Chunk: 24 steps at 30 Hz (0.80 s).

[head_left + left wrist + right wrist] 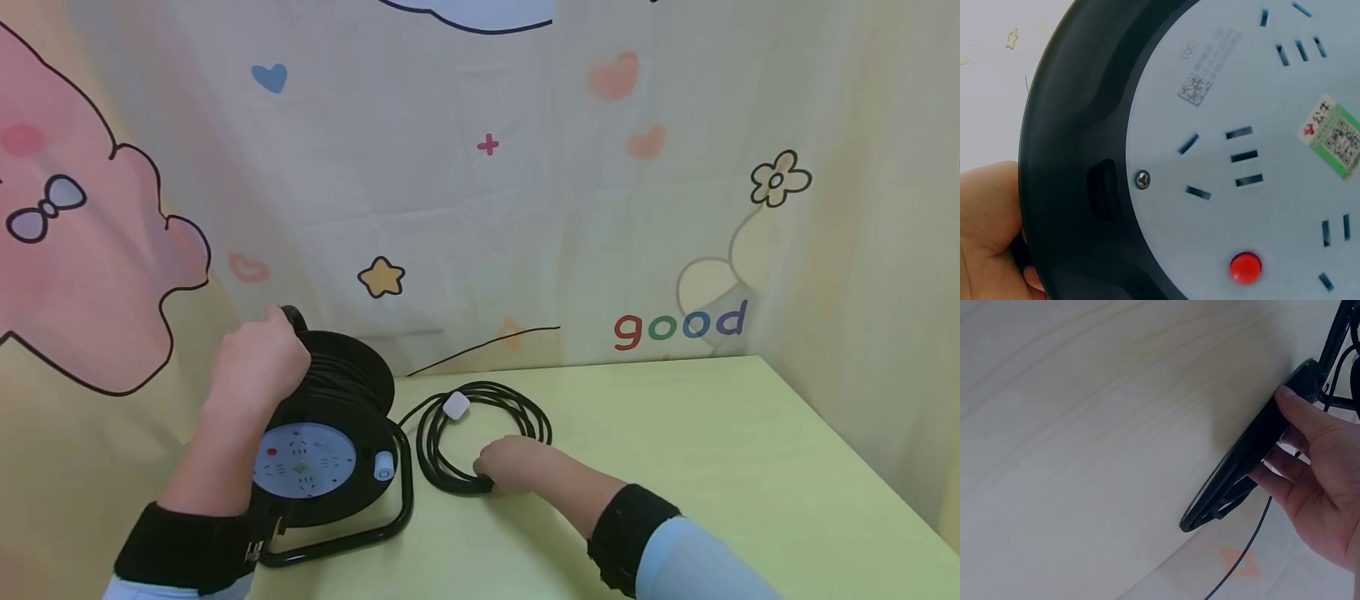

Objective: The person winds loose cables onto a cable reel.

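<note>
A black extension cable reel (381,367) stands at the left of the table on a black tubular frame (345,546). Its round pale socket panel (303,460) faces forward, and a red button (1245,268) fills part of the left wrist view. My left hand (262,358) grips the reel's handle (294,318) at the top. To the right lies a loose coil of black cable (431,454), with a white plug-like piece (456,406) on its far side. My right hand (513,463) pinches the coil's near right edge, thumb opposite the fingers (1272,481).
The pale yellow-green table (675,467) extends to the right of the coil. Behind it hangs a printed curtain (465,208), close to the back of the reel. One cable strand runs from the coil to the reel.
</note>
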{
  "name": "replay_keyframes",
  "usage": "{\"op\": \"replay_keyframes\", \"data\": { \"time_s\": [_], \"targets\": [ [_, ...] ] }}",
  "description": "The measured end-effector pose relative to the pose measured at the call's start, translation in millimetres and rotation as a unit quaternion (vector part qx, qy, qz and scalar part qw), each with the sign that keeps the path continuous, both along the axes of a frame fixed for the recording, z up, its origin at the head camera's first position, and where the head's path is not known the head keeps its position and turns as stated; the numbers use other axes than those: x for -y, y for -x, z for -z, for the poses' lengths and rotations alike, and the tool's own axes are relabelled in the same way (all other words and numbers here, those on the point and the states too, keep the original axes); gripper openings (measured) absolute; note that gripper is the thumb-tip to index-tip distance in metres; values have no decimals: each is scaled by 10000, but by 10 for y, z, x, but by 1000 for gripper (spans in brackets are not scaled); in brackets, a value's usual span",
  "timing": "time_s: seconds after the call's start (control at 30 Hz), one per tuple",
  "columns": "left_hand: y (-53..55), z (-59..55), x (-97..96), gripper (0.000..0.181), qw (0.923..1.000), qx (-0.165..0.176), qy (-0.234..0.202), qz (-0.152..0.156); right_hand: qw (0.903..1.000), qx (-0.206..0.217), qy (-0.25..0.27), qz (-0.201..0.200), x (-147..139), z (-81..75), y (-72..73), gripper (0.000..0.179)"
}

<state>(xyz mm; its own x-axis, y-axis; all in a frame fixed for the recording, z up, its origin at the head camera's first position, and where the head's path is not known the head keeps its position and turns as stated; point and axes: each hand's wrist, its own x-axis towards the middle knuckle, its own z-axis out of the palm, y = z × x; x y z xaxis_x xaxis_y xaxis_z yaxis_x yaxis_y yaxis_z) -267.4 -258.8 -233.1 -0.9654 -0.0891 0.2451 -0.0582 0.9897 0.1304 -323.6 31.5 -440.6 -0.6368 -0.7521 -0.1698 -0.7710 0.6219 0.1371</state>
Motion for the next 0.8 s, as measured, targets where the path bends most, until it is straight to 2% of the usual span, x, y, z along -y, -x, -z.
{"op": "replay_keyframes", "data": {
  "time_s": [0.2, 0.33, 0.5, 0.67, 0.8],
  "targets": [
    [1, -2, 20, 58, 10000, 41, -16, 13, 9990, 414, 104, 105, -218, -53, 51, 12],
    [-6, 1, 54, 58, 10000, -20, 16, 25, 9979, 567, 307, 38, -388, -74, 89, 12],
    [5, 17, 69, 58, 9999, -79, 110, 55, 9947, 828, 602, 38, -660, -55, 65, 12],
    [29, 16, 57, 55, 9997, -163, 145, 100, 9946, 859, 491, 303, -984, -97, 28, 18],
    [52, 3, 28, 56, 9997, -80, 187, 119, 9920, 963, 472, 674, -1266, -137, -25, 24]
  ]
}}
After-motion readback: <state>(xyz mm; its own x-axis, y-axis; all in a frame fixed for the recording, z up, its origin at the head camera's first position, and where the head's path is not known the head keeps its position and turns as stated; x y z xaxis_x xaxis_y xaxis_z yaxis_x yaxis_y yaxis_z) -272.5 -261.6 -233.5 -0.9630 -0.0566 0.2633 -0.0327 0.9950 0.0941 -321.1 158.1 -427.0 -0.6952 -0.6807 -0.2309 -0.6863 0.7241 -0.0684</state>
